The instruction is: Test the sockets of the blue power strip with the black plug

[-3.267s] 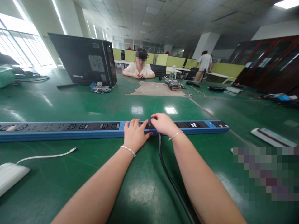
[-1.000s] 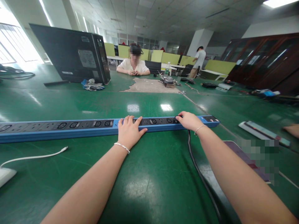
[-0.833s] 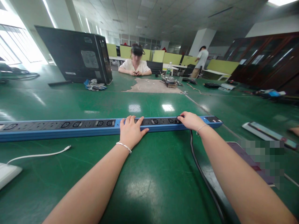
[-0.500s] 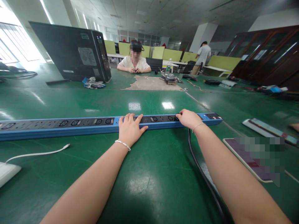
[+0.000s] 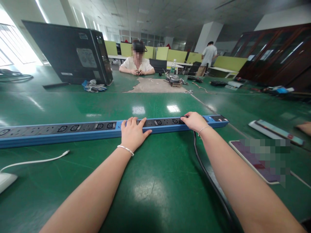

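Observation:
A long blue power strip (image 5: 60, 138) with black socket panels lies across the green table in front of me. My left hand (image 5: 133, 131) rests on the strip's middle with the fingers spread over its top. Toward the strip's right end, my right hand (image 5: 194, 123) pinches a black plug (image 5: 184, 118) at one of the sockets. The hand partly covers the plug, so I cannot tell how deep it sits. A black cable (image 5: 202, 166) hangs from under that hand and runs along the table toward me.
A phone (image 5: 255, 161) lies right of my right forearm, with a flat pale box (image 5: 277, 132) beyond it. At left is a white cable (image 5: 36, 160). Farther off are a computer tower (image 5: 68, 55), gloves (image 5: 94, 86), a bottle (image 5: 173, 68) and a seated person (image 5: 138, 64).
The whole view has shifted slightly, moving the scene a little left. Another person's hand shows more at the right edge. Both my hands keep their places on the strip.

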Available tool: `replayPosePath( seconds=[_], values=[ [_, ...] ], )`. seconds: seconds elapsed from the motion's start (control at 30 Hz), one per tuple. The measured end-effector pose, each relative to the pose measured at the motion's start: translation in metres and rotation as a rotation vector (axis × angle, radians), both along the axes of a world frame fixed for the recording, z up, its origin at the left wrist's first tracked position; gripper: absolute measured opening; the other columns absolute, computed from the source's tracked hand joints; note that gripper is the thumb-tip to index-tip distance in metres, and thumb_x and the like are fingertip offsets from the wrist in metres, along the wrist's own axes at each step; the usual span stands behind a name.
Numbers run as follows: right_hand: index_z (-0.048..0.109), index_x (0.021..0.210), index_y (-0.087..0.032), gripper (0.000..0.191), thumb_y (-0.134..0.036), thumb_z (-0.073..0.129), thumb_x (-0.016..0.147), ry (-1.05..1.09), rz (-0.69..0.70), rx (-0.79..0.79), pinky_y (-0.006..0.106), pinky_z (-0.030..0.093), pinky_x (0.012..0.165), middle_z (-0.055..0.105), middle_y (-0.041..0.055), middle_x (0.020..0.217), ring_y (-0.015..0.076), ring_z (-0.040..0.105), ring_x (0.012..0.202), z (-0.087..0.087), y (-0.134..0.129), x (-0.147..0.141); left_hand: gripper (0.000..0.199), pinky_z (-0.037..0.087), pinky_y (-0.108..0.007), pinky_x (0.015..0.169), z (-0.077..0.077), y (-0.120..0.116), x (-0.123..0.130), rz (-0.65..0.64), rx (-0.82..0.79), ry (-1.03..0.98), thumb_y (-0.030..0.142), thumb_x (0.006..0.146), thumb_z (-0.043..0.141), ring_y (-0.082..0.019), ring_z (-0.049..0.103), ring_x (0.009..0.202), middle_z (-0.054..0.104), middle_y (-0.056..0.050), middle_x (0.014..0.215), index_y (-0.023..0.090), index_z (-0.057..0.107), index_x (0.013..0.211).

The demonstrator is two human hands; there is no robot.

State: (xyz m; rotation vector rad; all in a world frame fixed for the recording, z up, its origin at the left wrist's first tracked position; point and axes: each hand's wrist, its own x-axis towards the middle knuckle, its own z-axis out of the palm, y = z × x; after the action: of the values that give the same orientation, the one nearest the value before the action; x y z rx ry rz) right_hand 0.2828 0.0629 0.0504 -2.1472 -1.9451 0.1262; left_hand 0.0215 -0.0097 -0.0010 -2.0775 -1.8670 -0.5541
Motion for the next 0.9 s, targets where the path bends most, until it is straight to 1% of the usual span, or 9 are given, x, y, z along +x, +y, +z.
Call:
replayPosePath(
  seconds=[0.1,0.17,0.3,0.4,0.47,0.57,0.63,0.73,0.9],
  values=[
    [0.069,0.100,-0.013,0.037,-0.039,0.055,0.079,0.072,-0.010,-0.049,0.025,0.048,0.068,0.070,0.0085,0.083,0.0192,0.066,0.074,-0.0030,0.0032,0.0020,0.058,0.026,-0.047,0.100,-0.0005,0.0003,0.0000,-0.003,-0.004,-0.001,0.062,0.082,0.042,-0.030,0.042,0.122,0.054,-0.011,0.127,0.030,0.049,0.130],
    [0.069,0.100,-0.013,0.036,-0.039,0.055,0.079,0.097,-0.025,-0.042,0.025,0.047,0.065,0.070,0.0071,0.077,0.0181,0.065,0.069,-0.0049,0.0046,0.0027,0.058,0.026,-0.047,0.100,-0.0010,0.0006,-0.0001,-0.002,-0.005,0.000,0.062,0.082,0.042,-0.030,0.042,0.122,0.054,-0.011,0.127,0.030,0.049,0.130],
    [0.068,0.100,-0.014,0.036,-0.040,0.056,0.079,0.095,-0.036,-0.005,0.025,0.047,0.064,0.069,0.0074,0.075,0.0178,0.065,0.066,-0.0063,0.0059,0.0031,0.057,0.027,-0.047,0.100,-0.0013,0.0010,-0.0006,-0.003,0.000,0.005,0.063,0.082,0.042,-0.029,0.042,0.121,0.054,-0.011,0.126,0.031,0.049,0.129],
    [0.069,0.094,-0.014,0.032,-0.039,0.057,0.077,0.104,-0.026,-0.043,0.024,0.046,0.058,0.068,0.0066,0.072,0.0161,0.062,0.058,-0.0049,0.0075,0.0035,0.057,0.027,-0.047,0.099,-0.0010,0.0010,-0.0008,-0.005,-0.003,0.005,0.063,0.082,0.042,-0.029,0.042,0.121,0.054,-0.011,0.127,0.031,0.049,0.129],
    [0.068,0.093,-0.013,0.031,-0.038,0.058,0.077,0.136,-0.033,-0.065,0.023,0.045,0.053,0.068,0.0059,0.071,0.0148,0.060,0.053,-0.0046,0.0081,0.0037,0.058,0.027,-0.047,0.099,-0.0010,0.0010,-0.0007,-0.004,-0.002,0.007,0.063,0.082,0.042,-0.029,0.043,0.121,0.054,-0.011,0.126,0.031,0.049,0.129],
    [0.067,0.098,-0.013,0.034,-0.038,0.059,0.077,0.213,-0.063,-0.055,0.022,0.044,0.049,0.068,0.0055,0.072,0.0141,0.060,0.053,-0.0068,0.0070,0.0037,0.058,0.028,-0.047,0.099,-0.0015,0.0012,-0.0007,-0.006,0.012,0.010,0.063,0.082,0.042,-0.030,0.043,0.120,0.055,-0.012,0.125,0.030,0.050,0.129],
    [0.067,0.099,-0.014,0.035,-0.040,0.060,0.077,0.242,-0.080,-0.033,0.022,0.044,0.049,0.068,0.0055,0.073,0.0142,0.060,0.055,-0.0085,0.0058,0.0037,0.057,0.028,-0.047,0.099,-0.0019,0.0014,-0.0006,-0.011,0.020,0.010,0.062,0.082,0.042,-0.030,0.044,0.120,0.055,-0.012,0.125,0.030,0.050,0.128],
    [0.068,0.096,-0.014,0.034,-0.041,0.061,0.076,0.223,-0.077,-0.023,0.023,0.045,0.052,0.067,0.0054,0.072,0.0145,0.060,0.055,-0.0084,0.0058,0.0042,0.057,0.028,-0.048,0.099,-0.0021,0.0015,-0.0006,-0.013,0.019,0.011,0.062,0.082,0.043,-0.030,0.043,0.120,0.054,-0.012,0.126,0.030,0.050,0.129],
    [0.069,0.093,-0.013,0.034,-0.041,0.061,0.075,0.179,-0.057,-0.069,0.024,0.045,0.051,0.065,0.0045,0.064,0.0141,0.058,0.051,-0.0053,0.0106,0.0054,0.057,0.028,-0.047,0.099,-0.0011,0.0009,-0.0003,-0.004,0.005,0.012,0.062,0.082,0.042,-0.030,0.043,0.121,0.054,-0.012,0.126,0.030,0.050,0.129]
  ],
)
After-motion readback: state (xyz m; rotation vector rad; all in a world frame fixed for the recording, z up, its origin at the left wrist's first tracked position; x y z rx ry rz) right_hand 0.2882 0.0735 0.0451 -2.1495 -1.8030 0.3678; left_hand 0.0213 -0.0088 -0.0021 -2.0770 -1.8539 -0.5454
